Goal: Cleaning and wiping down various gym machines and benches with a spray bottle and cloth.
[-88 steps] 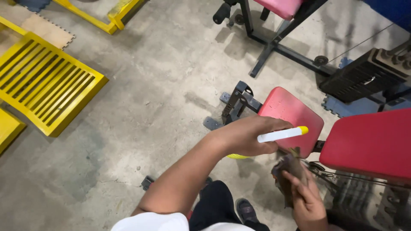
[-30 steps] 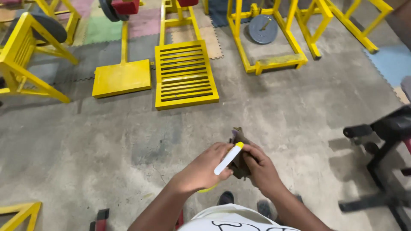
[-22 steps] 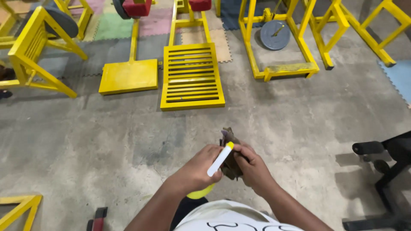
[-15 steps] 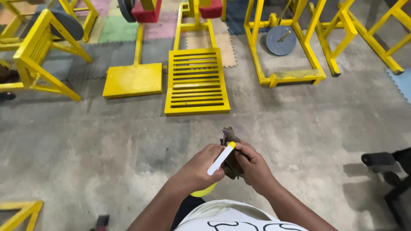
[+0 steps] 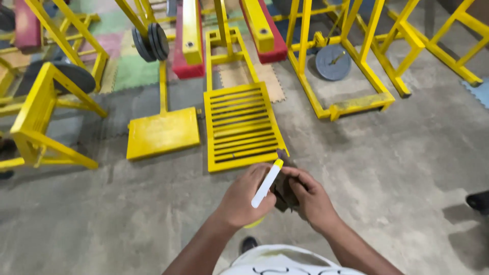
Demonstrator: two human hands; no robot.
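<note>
My left hand [image 5: 245,197] grips a spray bottle; its white nozzle arm with a yellow tip [image 5: 267,183] sticks up and its yellow body [image 5: 254,222] peeks out under the hand. Beside it, my right hand [image 5: 311,197] clutches a crumpled dark brown cloth [image 5: 283,192]. Both hands meet in front of my chest, above the concrete floor. Most of the bottle is hidden by my fingers.
A yellow slatted footplate [image 5: 240,126] and a flat yellow plate [image 5: 162,132] lie just ahead. Yellow gym frames [image 5: 46,109] stand at left and right, with grey weight plates [image 5: 332,62] and red pads [image 5: 184,57] behind. Black equipment [image 5: 479,200] shows at the right edge.
The view has swung away from the red bench and moved toward the yellow machines, which now sit closer. My hands have come together, still holding the bottle and cloth.
</note>
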